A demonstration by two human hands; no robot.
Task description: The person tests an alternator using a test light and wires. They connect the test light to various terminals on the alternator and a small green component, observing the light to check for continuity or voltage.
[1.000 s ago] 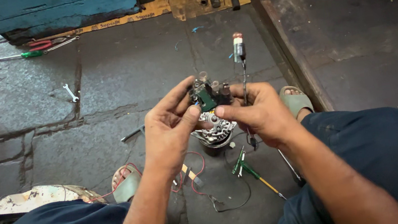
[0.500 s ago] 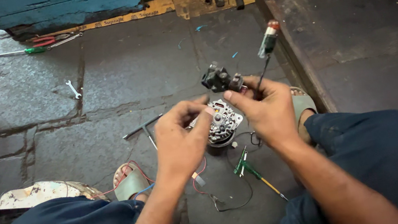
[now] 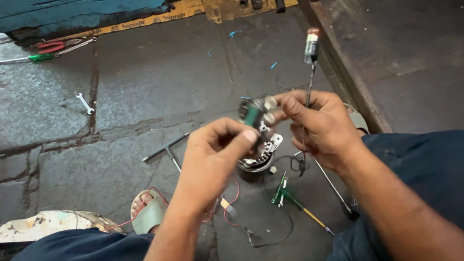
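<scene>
The person sits low over a stone floor [image 3: 138, 83], knees apart, both hands raised between them. The left hand [image 3: 211, 156] pinches a small green and metal part [image 3: 257, 111] between thumb and forefinger; the rest of its fingers are curled. The right hand [image 3: 320, 125] grips the same part from the other side, fingers closed, and also clamps the shaft of a screwdriver [image 3: 310, 56], whose clear handle with a red cap stands up above the knuckles. The part is held in the air, just above a round motor stator [image 3: 259, 159] that rests on the floor below the hands.

On the floor near the stator: a T-handle wrench [image 3: 166, 150] to its left, a small green-handled tool [image 3: 290, 197] beside it towards the right knee, and red and black wires [image 3: 237, 218] trailing under the left wrist. Well apart, towards the far left, lie a small spanner [image 3: 85, 103], a green-handled screwdriver [image 3: 28, 58] and red-handled pliers [image 3: 59, 45], close to a blue box [image 3: 75, 8].
</scene>
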